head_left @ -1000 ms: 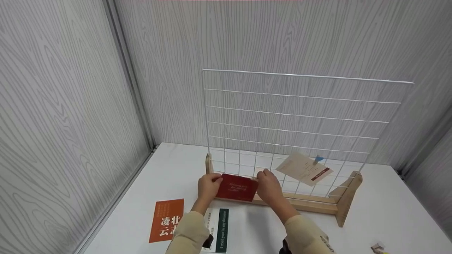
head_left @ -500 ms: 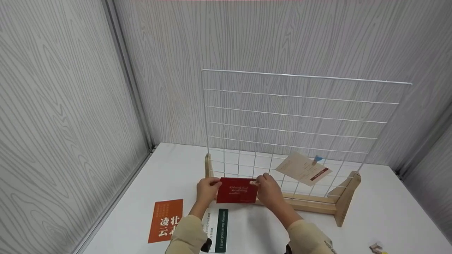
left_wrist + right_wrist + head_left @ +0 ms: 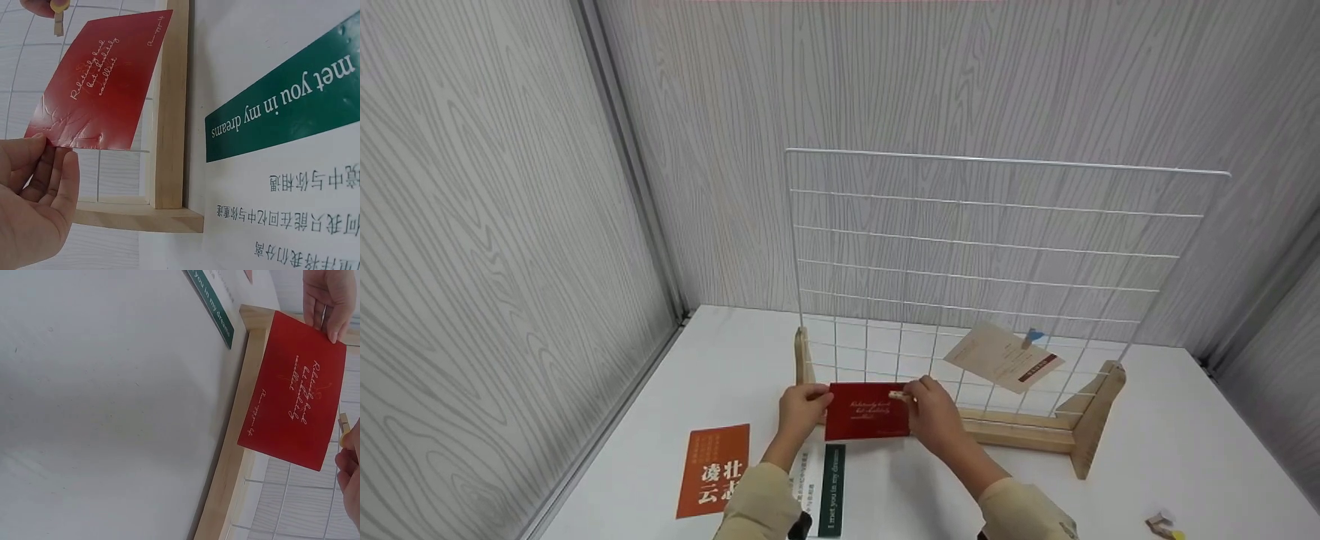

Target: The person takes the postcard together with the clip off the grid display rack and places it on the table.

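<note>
A red card (image 3: 862, 427) with white script stands upright in front of the wire grid (image 3: 900, 244). My left hand (image 3: 801, 411) pinches its upper left corner between thumb and fingers. At the upper right corner, my right hand (image 3: 937, 414) pinches a small wooden clothespin (image 3: 344, 422) with a yellow piece on its handle end. The clothespin's tip points left, overlapping the card in the head view; both wrist views show it beside the card's top edge. To the right, a beige card (image 3: 997, 356) hangs tilted on the grid from a blue-topped clothespin (image 3: 1030, 337).
The grid stands in a wooden base (image 3: 1020, 435) with side feet. On the white table lie an orange card (image 3: 709, 461) and a white card with a green strip (image 3: 832, 491), partly behind my left sleeve. Small clothespins (image 3: 1162, 523) lie at front right.
The red card has come down and away from the grid, levelling out. My right hand has moved slightly down with the clothespin, whose tip now shows more.
</note>
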Demonstrator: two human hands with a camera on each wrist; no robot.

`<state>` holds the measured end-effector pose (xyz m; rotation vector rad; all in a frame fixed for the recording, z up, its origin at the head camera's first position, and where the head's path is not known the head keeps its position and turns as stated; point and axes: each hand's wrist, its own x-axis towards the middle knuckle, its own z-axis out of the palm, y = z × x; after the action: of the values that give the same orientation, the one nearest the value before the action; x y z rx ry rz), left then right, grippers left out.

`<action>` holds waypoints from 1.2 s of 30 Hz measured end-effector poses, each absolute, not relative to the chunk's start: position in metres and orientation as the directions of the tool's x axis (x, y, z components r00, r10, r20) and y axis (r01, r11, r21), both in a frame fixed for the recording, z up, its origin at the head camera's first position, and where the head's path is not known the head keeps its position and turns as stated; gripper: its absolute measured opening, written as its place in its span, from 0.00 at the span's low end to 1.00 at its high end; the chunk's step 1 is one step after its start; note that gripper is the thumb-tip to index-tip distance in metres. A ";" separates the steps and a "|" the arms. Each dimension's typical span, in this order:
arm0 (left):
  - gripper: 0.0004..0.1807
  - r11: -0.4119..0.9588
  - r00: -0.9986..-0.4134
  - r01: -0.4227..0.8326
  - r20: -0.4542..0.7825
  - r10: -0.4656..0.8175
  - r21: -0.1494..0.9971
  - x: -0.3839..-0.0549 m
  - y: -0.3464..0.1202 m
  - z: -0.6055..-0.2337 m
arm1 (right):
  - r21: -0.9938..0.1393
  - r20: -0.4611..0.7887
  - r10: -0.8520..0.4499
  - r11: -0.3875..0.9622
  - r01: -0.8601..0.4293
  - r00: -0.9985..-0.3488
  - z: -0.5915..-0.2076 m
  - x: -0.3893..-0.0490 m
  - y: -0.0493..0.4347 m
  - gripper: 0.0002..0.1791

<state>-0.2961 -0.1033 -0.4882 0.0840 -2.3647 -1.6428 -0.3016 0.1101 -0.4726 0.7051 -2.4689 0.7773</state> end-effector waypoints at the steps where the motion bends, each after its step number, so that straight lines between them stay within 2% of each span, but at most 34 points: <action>1: 0.08 0.352 -0.964 0.102 0.180 -0.195 0.930 -0.296 -0.103 -0.489 | -0.392 0.547 -0.327 0.713 -0.581 -0.771 -0.474 -0.301 0.111 0.07; 7: 0.08 0.314 -0.966 0.128 0.190 -0.177 0.941 -0.294 -0.105 -0.492 | -0.397 0.560 -0.296 0.724 -0.564 -0.774 -0.479 -0.299 0.116 0.07; 18: 0.09 0.168 -0.985 0.042 0.069 -0.155 0.985 -0.291 -0.102 -0.500 | -0.458 0.543 -0.268 0.700 -0.548 -0.796 -0.488 -0.295 0.122 0.05; 25: 0.09 0.142 -0.991 0.018 0.037 -0.130 0.990 -0.287 -0.099 -0.505 | -0.494 0.519 -0.249 0.693 -0.525 -0.818 -0.494 -0.289 0.127 0.05; 36: 0.11 0.073 -0.995 -0.010 -0.002 -0.101 0.997 -0.280 -0.093 -0.512 | -0.473 0.555 -0.242 0.695 -0.541 -0.796 -0.504 -0.282 0.143 0.08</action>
<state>-0.2799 -0.0931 -0.5122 0.1164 -2.2513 -2.0909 -0.2820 0.1428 -0.5039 0.6042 -2.4491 0.8865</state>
